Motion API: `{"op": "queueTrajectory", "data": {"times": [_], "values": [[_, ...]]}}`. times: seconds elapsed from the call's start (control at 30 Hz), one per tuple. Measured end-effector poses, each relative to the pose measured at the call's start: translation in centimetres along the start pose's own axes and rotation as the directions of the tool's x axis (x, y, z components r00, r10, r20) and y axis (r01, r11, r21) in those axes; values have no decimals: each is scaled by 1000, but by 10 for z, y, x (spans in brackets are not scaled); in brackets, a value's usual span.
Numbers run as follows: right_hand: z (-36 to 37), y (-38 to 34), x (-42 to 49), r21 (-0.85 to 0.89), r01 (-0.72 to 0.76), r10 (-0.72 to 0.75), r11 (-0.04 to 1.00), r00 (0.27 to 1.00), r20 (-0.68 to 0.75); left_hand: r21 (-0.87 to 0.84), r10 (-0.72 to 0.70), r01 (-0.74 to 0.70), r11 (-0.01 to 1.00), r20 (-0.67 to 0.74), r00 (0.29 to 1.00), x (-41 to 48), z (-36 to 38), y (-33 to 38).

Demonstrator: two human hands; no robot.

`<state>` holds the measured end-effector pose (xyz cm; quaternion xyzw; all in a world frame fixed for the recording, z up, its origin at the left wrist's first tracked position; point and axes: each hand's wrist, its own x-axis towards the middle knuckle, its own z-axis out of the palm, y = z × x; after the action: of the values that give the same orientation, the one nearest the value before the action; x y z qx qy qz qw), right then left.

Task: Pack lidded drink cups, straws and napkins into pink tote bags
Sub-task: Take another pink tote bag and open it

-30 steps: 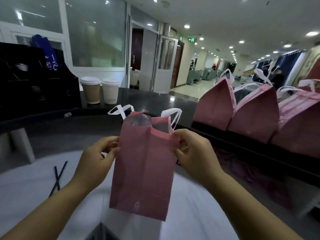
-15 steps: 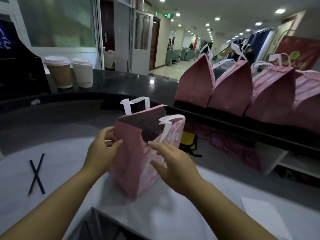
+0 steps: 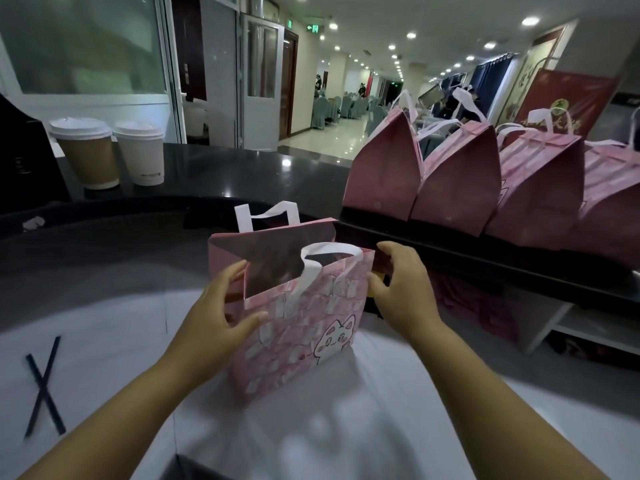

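2 hands (image 3: 311,306) | pink bag (image 3: 304,327) btwn, upright, mouth open

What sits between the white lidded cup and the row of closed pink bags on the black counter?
Nothing: in the head view the black counter is bare between the white cup and the nearest closed pink bag, showing only ceiling-light reflections.
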<state>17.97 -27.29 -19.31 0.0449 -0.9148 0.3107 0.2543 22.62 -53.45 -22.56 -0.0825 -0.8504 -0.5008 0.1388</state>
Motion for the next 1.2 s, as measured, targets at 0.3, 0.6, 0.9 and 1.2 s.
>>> {"op": "queueTrajectory", "data": {"times": [0.3, 0.6, 0.9, 1.2], "values": [[2, 11, 33, -47, -120, 128, 992, 947, 294, -77, -57, 56, 995, -10, 998, 7, -4, -7], [-45, 29, -17, 61, -88, 76, 994, 981, 178, 5, -34, 35, 999, -89, 995, 15, 17, -4], [-84, 56, -46, 45, -147, 137, 988, 975, 178, 1, 0, 0, 1000, -89, 996, 19, 59, 17], [-111, 50, -23, -9, -119, 111, 993, 891, 441, -19, -35, 33, 999, -87, 996, 18, 39, 25]]}}
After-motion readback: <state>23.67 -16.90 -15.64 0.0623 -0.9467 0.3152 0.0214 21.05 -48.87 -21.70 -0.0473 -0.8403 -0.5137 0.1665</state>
